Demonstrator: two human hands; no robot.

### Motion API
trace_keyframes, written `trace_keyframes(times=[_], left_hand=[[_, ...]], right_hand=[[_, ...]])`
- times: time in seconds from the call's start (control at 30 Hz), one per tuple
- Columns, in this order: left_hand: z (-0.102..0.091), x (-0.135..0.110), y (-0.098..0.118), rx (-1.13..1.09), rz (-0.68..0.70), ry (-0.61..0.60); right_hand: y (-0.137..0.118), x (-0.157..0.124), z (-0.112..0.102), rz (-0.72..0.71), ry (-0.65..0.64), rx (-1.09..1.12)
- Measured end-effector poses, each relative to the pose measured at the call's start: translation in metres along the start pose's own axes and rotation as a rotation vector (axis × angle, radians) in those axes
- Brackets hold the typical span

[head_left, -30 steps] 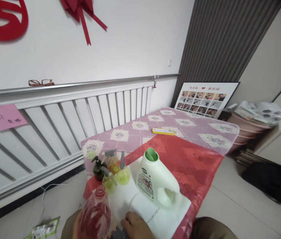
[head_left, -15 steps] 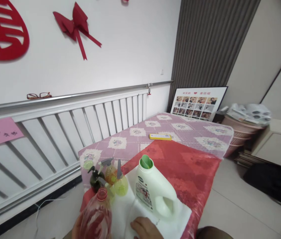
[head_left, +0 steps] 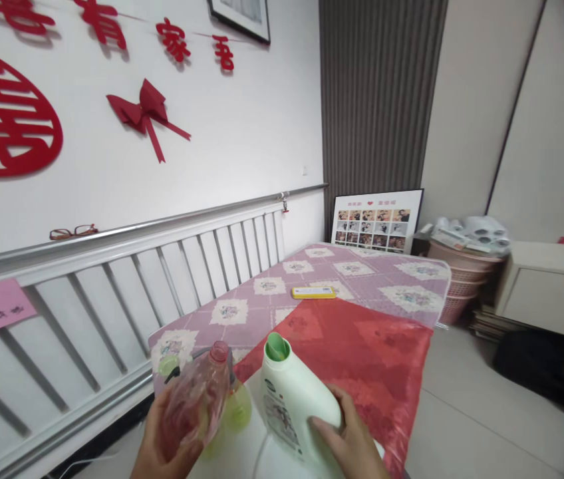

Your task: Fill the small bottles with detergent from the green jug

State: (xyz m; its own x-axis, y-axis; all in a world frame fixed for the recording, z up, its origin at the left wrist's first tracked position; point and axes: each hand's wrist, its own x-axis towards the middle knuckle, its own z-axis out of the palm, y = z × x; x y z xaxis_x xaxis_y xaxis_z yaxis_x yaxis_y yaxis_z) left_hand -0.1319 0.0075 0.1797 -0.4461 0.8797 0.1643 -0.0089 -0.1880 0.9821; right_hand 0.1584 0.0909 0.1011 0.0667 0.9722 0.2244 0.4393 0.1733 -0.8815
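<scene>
Against the left wall, a white radiator (head_left: 127,279) is running behind the flower-patterned surface (head_left: 339,256), where a red cloth (head_left: 376,359) is lying. Near you, your left hand (head_left: 155,446) is gripping a clear pink bottle (head_left: 197,399), holding its open mouth up and leaning right. Your right hand (head_left: 349,436) is wrapping around the right side of a pale green jug (head_left: 289,406), which is sitting between your hands, just right of a yellow spray bottle (head_left: 239,409). Compared with half a second ago, your right hand is now grasping the jug instead of hovering on its near side, and your pink bottle is tilting more.
</scene>
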Motion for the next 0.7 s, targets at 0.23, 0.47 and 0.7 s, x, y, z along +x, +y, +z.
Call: trace_keyframes(times=[0.23, 0.47, 0.7], left_hand=[[0.012, 0.030, 0.014, 0.092, 0.012, -0.054], [0.027, 0.047, 0.028, 0.150, 0.014, -0.124], [0.030, 0.062, 0.032, 0.290, 0.086, -0.227]], right_hand=[[0.018, 0.008, 0.007, -0.041, -0.040, 0.087], [0.026, 0.007, 0.016, -0.058, 0.073, 0.080], [0.024, 0.006, 0.015, -0.047, 0.094, 0.086]])
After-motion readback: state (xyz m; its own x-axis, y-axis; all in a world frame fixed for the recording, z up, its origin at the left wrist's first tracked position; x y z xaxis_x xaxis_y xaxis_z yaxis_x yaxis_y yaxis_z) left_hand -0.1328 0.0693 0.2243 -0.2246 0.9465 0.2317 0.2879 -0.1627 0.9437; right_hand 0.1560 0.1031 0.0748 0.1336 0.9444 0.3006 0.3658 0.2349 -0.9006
